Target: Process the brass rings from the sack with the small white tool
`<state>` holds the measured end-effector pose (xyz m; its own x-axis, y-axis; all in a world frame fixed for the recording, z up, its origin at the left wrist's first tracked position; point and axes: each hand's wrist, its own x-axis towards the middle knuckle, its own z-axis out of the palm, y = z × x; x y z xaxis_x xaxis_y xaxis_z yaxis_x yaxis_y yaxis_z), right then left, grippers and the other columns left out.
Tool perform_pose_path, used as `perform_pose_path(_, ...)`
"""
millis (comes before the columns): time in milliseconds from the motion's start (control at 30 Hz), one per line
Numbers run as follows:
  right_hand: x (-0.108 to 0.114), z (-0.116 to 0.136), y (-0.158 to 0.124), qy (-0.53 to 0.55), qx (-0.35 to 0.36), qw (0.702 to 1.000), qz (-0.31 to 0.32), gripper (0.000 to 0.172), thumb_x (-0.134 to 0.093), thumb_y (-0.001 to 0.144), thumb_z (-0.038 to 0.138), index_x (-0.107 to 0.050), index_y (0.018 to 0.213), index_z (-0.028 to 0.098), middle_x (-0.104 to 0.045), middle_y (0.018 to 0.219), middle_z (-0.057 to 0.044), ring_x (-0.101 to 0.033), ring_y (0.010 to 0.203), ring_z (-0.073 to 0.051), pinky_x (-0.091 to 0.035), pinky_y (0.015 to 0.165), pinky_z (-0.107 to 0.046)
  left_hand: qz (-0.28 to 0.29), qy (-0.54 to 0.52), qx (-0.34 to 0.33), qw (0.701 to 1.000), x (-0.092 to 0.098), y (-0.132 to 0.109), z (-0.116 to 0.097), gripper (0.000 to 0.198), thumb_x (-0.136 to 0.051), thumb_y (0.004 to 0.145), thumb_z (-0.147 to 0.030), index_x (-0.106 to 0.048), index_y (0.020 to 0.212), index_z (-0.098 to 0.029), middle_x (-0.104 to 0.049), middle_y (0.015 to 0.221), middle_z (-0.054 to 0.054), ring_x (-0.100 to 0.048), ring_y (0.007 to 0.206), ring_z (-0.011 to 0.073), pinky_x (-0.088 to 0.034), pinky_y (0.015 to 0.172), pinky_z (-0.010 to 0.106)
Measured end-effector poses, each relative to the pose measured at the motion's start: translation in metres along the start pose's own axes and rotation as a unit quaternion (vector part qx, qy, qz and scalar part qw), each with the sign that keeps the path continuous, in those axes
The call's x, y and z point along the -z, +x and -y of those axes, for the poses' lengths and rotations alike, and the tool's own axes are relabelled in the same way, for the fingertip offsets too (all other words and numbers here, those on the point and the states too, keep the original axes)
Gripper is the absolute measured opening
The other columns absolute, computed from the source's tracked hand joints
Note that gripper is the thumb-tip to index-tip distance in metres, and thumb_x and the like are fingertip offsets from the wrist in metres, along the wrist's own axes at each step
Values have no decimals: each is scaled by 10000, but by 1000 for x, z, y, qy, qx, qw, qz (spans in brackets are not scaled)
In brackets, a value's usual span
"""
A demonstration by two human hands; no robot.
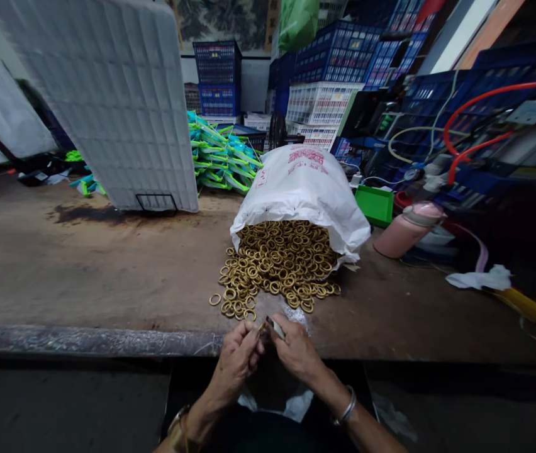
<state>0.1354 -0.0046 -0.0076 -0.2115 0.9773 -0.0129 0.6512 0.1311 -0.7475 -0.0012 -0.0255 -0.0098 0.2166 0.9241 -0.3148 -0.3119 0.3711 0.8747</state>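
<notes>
My left hand [238, 357] and my right hand [296, 350] meet at the near edge of the table [83, 270], fingers pinched together. Between the left fingertips sits a small brass ring [262, 326]. The right fingers pinch a small pale flat piece [277, 328] touching that ring. Just beyond my hands a heap of brass rings [277, 264] spills from a white sack [303, 185] lying on its side with its mouth towards me. One loose ring [214, 299] lies to the left of the heap. A clear plastic bag [277, 396] hangs below my hands.
A grey quilted panel [107, 100] stands on the table at the left. Bundles of green and blue items [221, 157] lie behind it. A pink flask [409, 228] and green box [375, 204] sit right of the sack. Blue crates [334, 53] and red hoses [480, 119] fill the back right.
</notes>
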Motion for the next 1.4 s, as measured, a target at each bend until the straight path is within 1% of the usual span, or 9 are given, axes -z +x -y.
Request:
perform_pose_path(133, -1, 1, -6, -79, 26, 995, 56, 200, -371, 686, 75, -507, 761, 201, -579, 651, 9, -504, 599, -116, -301, 566, -207, -12, 21, -15, 1000, 0, -1, -2, 326, -523, 744, -487, -430, 712, -176, -438, 545, -70, -256, 375, 22, -167, 372, 160)
perform_pose_path(333, -1, 6, -7, -149, 32, 987, 50, 235, -368, 653, 62, -500, 792, 199, -592, 661, 4, -506, 591, -123, -266, 549, -219, -23, 54, -37, 998, 0, -1, -3, 335, -536, 728, -496, -433, 700, -179, -433, 532, -66, -290, 396, 38, -203, 400, 169)
perform_pose_path(567, -2, 11, -8, -172, 9, 983, 68, 265, -362, 662, 53, -510, 828, 197, -611, 690, -5, -522, 620, -129, -260, 555, -221, -17, 89, -63, 994, 4, 1, 2, 327, -504, 752, -488, -455, 686, -172, -426, 527, -61, -283, 396, 40, -212, 395, 172)
perform_pose_path(667, -2, 9, -5, -211, -5, 975, 75, 277, -370, 668, 59, -515, 863, 193, -621, 700, -17, -538, 621, -143, -248, 544, -237, -11, 79, -52, 995, 3, -4, 0, 338, -512, 752, -483, -445, 644, -169, -389, 492, -73, -269, 385, 34, -197, 383, 166)
perform_pose_path(900, -3, 0, 13, -289, -53, 956, 30, 236, -381, 723, 90, -518, 892, 181, -623, 698, -38, -560, 622, -159, -239, 528, -258, 61, -40, 48, 996, 4, -23, 0, 309, -535, 748, -473, -475, 717, -171, -479, 531, -51, -299, 349, 24, -176, 333, 151)
perform_pose_path(1033, -16, 7, 23, -259, -16, 966, 2, 182, -396, 782, 165, -494, 932, 194, -633, 760, -34, -579, 673, -163, -260, 545, -259, 49, -100, 31, 993, 10, -22, -1, 305, -518, 771, -434, -535, 733, -132, -485, 528, -24, -344, 381, 39, -246, 339, 150)
perform_pose_path(1167, -28, 13, 30, -263, -22, 964, 1, 176, -384, 823, 198, -468, 977, 187, -637, 802, -47, -591, 719, -170, -273, 562, -264, 11, -157, 26, 987, 17, -19, -6, 209, -586, 732, -336, -525, 738, -136, -587, 712, 42, -473, 495, 75, -312, 366, 156)
perform_pose_path(1300, -28, 13, 35, -265, -31, 964, 3, 163, -397, 803, 169, -473, 945, 192, -633, 764, -36, -583, 674, -159, -255, 547, -264, 6, -224, 46, 973, 24, -17, -9, 213, -608, 709, -264, -528, 882, -170, -590, 726, 22, -517, 556, 92, -323, 393, 155)
perform_pose_path(1400, -23, 9, 34, -234, -8, 972, 3, 188, -408, 754, 121, -476, 911, 197, -618, 742, -17, -562, 645, -148, -244, 538, -257, -11, -264, 63, 962, 29, -13, -7, 189, -613, 712, -288, -546, 808, -140, -581, 727, 23, -536, 598, 89, -346, 423, 152)
